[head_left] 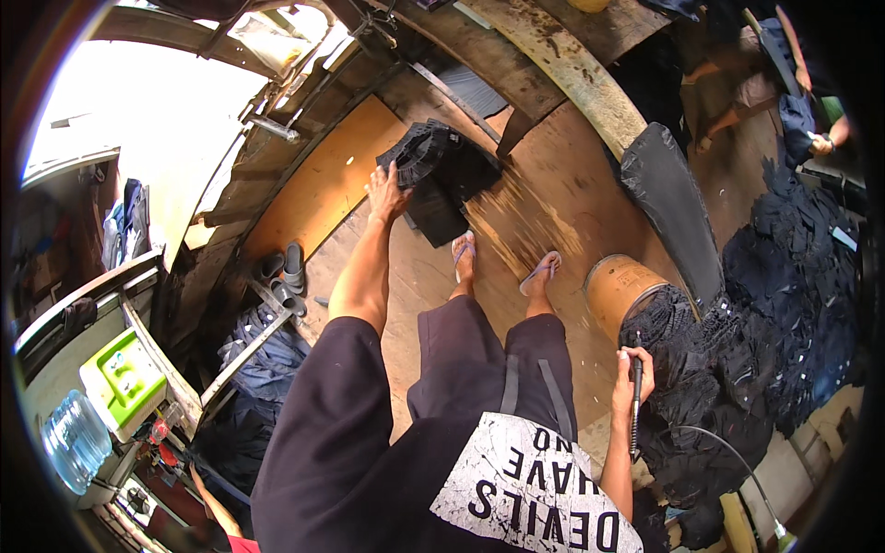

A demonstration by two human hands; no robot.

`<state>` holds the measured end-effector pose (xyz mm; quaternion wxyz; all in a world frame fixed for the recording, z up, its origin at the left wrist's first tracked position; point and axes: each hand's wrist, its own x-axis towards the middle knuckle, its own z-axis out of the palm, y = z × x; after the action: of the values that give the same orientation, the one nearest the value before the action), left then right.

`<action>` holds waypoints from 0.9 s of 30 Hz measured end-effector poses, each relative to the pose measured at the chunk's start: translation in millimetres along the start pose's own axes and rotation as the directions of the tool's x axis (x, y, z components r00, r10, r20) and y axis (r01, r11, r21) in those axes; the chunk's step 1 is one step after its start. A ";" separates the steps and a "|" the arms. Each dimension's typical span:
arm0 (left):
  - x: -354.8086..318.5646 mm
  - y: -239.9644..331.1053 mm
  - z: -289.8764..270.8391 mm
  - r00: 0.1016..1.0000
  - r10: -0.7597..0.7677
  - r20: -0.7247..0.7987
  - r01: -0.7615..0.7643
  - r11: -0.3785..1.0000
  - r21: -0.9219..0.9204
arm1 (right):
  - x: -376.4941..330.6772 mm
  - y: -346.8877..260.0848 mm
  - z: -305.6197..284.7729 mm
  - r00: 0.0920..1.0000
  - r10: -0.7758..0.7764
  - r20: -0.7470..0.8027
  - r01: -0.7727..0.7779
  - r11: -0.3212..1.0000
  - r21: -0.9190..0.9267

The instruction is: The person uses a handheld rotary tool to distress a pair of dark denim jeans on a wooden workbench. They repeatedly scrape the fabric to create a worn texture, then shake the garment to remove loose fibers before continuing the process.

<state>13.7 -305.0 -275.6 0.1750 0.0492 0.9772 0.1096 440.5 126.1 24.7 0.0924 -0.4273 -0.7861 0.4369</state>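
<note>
Head camera view, looking down: the person's left hand (387,192) reaches forward, fingers spread open on a stack of dark folded garments (438,175) lying on the wooden floor (553,198). Their right hand (634,373) is closed around a slim black corded tool (634,405), beside a round cardboard drum (619,288) and heaped dark clothing (747,350).

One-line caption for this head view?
Standing person's left hand presses a stack of dark garments; right hand holds a corded black tool.

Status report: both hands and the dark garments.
Left hand open, on dark folded garments. Right hand gripping black corded tool. Cardboard drum beside right hand.
</note>
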 end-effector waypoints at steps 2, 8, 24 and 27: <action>-16.7 -12.0 14.2 1.000 -0.010 0.009 0.010 1.000 0.001 | 1.1 -7.0 0.9 0.998 -0.060 0.019 0.061 0.997 -0.044; -124.7 4.5 45.9 0.874 0.183 0.450 -0.042 0.951 -0.305 | 15.0 27.9 -46.2 0.966 -0.097 -0.240 0.082 0.994 -0.073; -229.7 602.4 -105.3 -0.069 0.923 0.378 -0.836 0.153 -0.526 | 207.8 263.7 -231.8 0.640 0.001 -0.769 -0.251 0.946 -0.207; -241.5 725.0 -92.7 -0.131 0.961 0.244 -0.746 0.067 -0.663 | 204.4 254.5 -254.5 0.580 0.234 -0.781 -0.162 0.972 0.171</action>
<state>248.5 348.4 56.9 0.3889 0.6934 0.5154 0.3197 596.7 499.0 -63.8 0.4000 -0.6577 -0.5915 0.2399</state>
